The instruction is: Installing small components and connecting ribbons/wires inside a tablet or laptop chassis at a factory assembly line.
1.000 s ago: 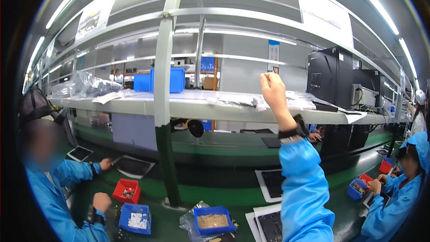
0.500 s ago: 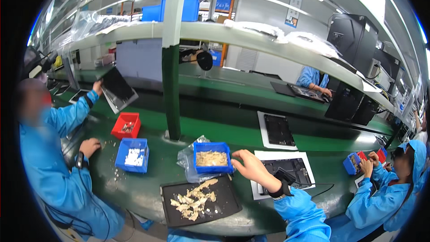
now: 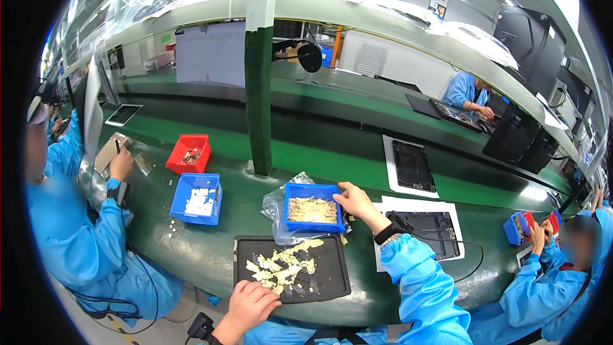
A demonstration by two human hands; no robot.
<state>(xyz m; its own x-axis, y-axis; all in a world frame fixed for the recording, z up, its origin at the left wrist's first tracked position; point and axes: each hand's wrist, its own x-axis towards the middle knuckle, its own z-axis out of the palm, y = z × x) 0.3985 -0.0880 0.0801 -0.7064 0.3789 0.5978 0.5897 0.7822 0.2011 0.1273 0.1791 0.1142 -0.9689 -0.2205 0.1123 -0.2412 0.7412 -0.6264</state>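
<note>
My right hand holds the right rim of a blue bin, its fingers bent over the edge. Thin tan, crumpled strips fill much of that bin, which sits partly on a clear plastic bag. In front lies a shallow black tray with pale yellowish torn strips and a few small white bits. At the tray's near left edge is my left hand, fingers curled over the rim and thumb on the near side. The fingers partly hide that corner.
A blue bin with white pieces and a red bin stand left of the green post. At right, a black device casing lies on white sheets, with another casing behind. Co-workers sit on both sides.
My left hand has come into view at the tray's near edge. My right hand has closed onto the blue bin's rim. The view has shifted; the left co-worker no longer holds up the dark panel.
</note>
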